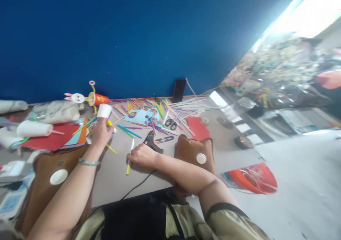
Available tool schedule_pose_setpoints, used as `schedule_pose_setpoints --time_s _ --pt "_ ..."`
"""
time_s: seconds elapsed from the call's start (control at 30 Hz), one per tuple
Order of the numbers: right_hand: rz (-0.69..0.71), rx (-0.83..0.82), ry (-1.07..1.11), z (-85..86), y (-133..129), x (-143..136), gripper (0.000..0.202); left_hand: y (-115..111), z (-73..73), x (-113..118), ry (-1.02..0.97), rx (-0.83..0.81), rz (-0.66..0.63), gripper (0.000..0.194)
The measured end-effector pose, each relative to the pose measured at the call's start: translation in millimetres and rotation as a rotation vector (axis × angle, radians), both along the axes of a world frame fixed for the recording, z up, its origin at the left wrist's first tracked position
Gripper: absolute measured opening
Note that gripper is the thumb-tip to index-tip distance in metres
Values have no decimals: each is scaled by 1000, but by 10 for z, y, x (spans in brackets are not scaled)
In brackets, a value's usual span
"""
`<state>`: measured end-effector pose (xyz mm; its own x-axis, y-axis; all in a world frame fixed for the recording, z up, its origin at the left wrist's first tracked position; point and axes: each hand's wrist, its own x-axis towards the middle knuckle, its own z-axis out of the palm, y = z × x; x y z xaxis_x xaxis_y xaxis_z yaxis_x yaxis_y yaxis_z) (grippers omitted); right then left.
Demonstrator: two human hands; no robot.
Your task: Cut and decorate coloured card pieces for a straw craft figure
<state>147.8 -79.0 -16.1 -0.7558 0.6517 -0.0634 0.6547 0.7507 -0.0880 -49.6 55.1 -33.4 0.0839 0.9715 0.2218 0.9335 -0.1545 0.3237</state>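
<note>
1. Head view, left side: the left hand (100, 134) has its fingers closed around the lower part of a white paper cup (104, 110), held above the counter (109, 179) just beside the red cup (101, 99) of a rabbit-faced craft figure (77, 98).
2. Head view, middle: the right hand (143, 155) is low over the counter, fingers curled at a yellow-and-white stick (128, 169); blur leaves it unclear whether they pinch the stick or merely rest on it.
3. A black glue gun (152, 143) lies just beyond the right hand, with thread snips (164, 139) beside it and black-handled scissors (171, 124) farther back.
4. Behind these, many colored sticks (133, 106) lie scattered around a light-blue cutout sheet (140, 116).
5. 2 brown cushions (44, 163) lie at the near part of the counter, 1 by each forearm; red paper (198, 128) lies behind the right one.
6. A black rectangular object (179, 90) leans against the blue panel (119, 41).
</note>
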Motion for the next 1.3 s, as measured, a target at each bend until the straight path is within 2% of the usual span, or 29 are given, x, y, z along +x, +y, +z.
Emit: schedule_pose_setpoints --time_s 0.13,0.33,0.57,0.9,1.3 --pt "11 49 27 -59 5 13 17 11 -45 -5 43 2 -2 42" --pt "37 106 29 -162 14 32 14 -24 -28 -5 93 3 -56 36" --pt "41 137 70 -255 27 36 9 -7 -68 -17 60 21 -102 35" --pt "63 137 29 -255 42 34 12 -25 -84 33 28 13 -95 46" --pt "54 111 11 -203 31 28 12 -71 -84 86 23 18 -87 44"
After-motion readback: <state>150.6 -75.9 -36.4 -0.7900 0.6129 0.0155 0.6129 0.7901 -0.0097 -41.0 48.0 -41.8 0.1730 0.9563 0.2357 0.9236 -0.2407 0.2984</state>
